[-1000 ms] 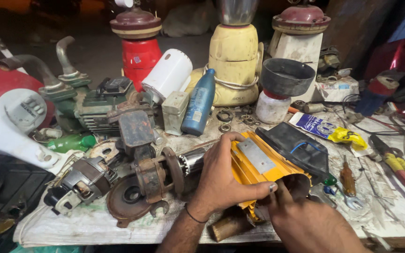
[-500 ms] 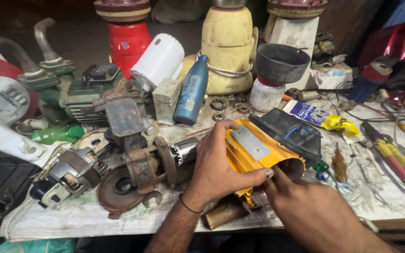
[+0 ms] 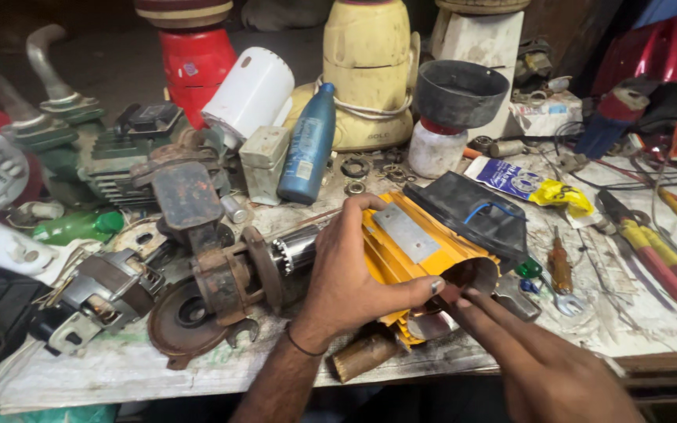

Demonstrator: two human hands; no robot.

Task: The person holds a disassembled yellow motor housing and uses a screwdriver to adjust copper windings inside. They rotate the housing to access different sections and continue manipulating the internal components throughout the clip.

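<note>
A yellow finned motor housing (image 3: pixel 421 251) lies on its side on the workbench, with a grey metal plate on top and a black end cover (image 3: pixel 472 215) behind it. My left hand (image 3: pixel 350 286) grips the housing across its left side, thumb near the open end. My right hand (image 3: pixel 534 352) reaches in from the lower right with its fingertips at the housing's round opening (image 3: pixel 468 278). A rusty grinder head with a disc (image 3: pixel 205 298) is joined to the housing's left end by a shiny shaft (image 3: pixel 295 247).
Around it stand a blue bottle (image 3: pixel 307 145), a white cylinder (image 3: pixel 252 94), a cream mixer base (image 3: pixel 366 74), a black funnel (image 3: pixel 460 94), red-and-yellow pliers (image 3: pixel 648 243), a small screwdriver (image 3: pixel 560 266), a green bottle (image 3: pixel 76 225) and grey motor parts (image 3: pixel 92 301). The bench edge (image 3: pixel 197 376) is near me.
The view has shifted a little closer and lower. My right hand's fingers have moved up to the housing's open end, while my left hand keeps its grip.
</note>
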